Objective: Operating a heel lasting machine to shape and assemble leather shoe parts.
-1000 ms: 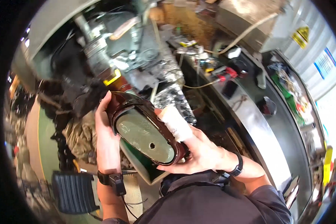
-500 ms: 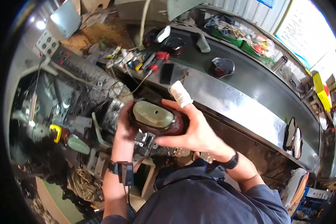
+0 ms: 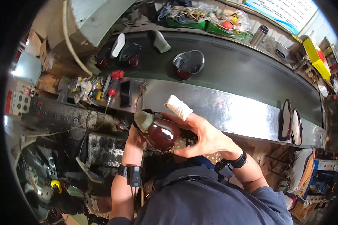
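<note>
Glossy dark-red leather shoe upper on a grey-green last (image 3: pixel 156 131) sits between both hands, just below the front edge of the steel-fronted workbench (image 3: pixel 229 108), above the person's lap. Toe end points down-right, grey-green sole side faces up-left.

Left hand (image 3: pixel 133 140) clasps the shoe from the left/under side, fingers wrapped behind it, mostly hidden by the shoe. Right hand (image 3: pixel 202 135) grasps it from the right, palm open to camera, thumb at lower edge of the toe; index finger sticks up w/ a white cloth bandage (image 3: pixel 179 107) round it. Both wrists wear black bands.

Further out: on the dark conveyor belt (image 3: pixel 244 67) atop the bench, another dark-red shoe w/ shiny grey insole (image 3: pixel 188 63), well apart from the hands; a 2nd dark shoe (image 3: pixel 130 54) at far left by a white sole piece (image 3: pixel 118 45). Red-handled tools (image 3: pixel 114 80) lie on the cluttered ledge left of the bench. Pair of dark soles (image 3: pixel 291 122) leans at the bench's right front. Green tray w/ cords and bits (image 3: pixel 199 24) along the far edge; steel flask (image 3: pixel 260 34) near it.
</note>
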Available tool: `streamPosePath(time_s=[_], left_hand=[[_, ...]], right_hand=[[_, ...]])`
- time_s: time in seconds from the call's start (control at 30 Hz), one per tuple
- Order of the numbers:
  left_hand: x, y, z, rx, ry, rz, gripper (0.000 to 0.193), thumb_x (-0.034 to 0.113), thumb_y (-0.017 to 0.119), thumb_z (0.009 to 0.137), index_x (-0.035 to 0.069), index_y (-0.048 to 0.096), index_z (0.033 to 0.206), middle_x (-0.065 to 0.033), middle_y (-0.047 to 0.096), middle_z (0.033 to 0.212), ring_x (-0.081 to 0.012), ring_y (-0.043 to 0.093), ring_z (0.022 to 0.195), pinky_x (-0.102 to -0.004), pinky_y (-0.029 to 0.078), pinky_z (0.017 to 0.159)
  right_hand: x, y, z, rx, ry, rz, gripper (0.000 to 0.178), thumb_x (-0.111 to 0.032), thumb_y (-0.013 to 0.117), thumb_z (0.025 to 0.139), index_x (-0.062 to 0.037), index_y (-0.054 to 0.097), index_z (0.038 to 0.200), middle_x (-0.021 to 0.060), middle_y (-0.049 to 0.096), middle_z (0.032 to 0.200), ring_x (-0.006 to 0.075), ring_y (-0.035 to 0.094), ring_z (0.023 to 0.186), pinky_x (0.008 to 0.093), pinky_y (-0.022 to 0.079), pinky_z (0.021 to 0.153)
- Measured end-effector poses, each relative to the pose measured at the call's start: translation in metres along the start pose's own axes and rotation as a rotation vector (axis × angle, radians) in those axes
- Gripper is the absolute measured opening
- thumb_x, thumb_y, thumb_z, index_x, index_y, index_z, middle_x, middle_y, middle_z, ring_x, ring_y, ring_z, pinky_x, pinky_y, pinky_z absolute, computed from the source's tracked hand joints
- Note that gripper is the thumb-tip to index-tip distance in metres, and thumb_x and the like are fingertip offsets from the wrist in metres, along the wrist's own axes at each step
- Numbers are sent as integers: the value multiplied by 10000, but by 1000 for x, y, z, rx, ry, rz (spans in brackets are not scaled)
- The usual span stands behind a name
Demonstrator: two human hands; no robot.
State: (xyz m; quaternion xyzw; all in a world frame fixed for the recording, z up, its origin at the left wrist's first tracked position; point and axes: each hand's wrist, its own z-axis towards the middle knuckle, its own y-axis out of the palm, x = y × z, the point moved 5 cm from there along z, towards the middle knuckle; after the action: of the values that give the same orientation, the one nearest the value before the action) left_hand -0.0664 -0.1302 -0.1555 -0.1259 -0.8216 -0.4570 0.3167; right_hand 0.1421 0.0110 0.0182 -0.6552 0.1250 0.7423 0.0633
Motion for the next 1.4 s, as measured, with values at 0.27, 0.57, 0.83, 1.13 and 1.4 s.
streamPosePath(time_s=[0.27,0.57,0.83,1.13,1.4], left_hand=[[-87,59,105,356,-539,238,470,378,618,1001,5,573,1282,-187,661,1231,-326,658,1104,-484,577,918],[-30,132,250,-246,873,1909,701,74,787,787,60,512,1431,-175,631,1274,-341,610,1227,-493,413,1116],[-81,235,279,-984,273,1416,307,326,747,872,27,787,928,-175,763,889,-352,741,888,-399,574,859],[58,45,520,776,248,1410,1136,452,839,728,147,234,1639,-368,292,1578,-501,382,1436,-555,366,1173],[66,66,420,212,474,1997,886,111,759,740,216,438,1558,-243,398,1541,-452,408,1397,-531,383,1159]], right_hand=[[132,-135,-68,667,482,201,757,-361,784,890,-35,471,1498,156,629,1326,231,645,1160,407,570,944],[184,-281,-353,2129,232,394,628,-341,769,937,43,502,1355,204,626,1271,323,639,1201,453,551,1051],[199,-111,-135,1139,201,902,984,-343,815,898,-238,179,1642,164,374,1609,427,355,1471,745,364,1111],[182,-65,-141,1310,143,897,570,-195,726,981,-124,452,1476,98,566,1416,361,557,1314,679,446,1089],[177,-73,-153,1282,148,882,545,-150,733,978,-70,466,1446,97,591,1353,300,562,1308,601,484,1087]])
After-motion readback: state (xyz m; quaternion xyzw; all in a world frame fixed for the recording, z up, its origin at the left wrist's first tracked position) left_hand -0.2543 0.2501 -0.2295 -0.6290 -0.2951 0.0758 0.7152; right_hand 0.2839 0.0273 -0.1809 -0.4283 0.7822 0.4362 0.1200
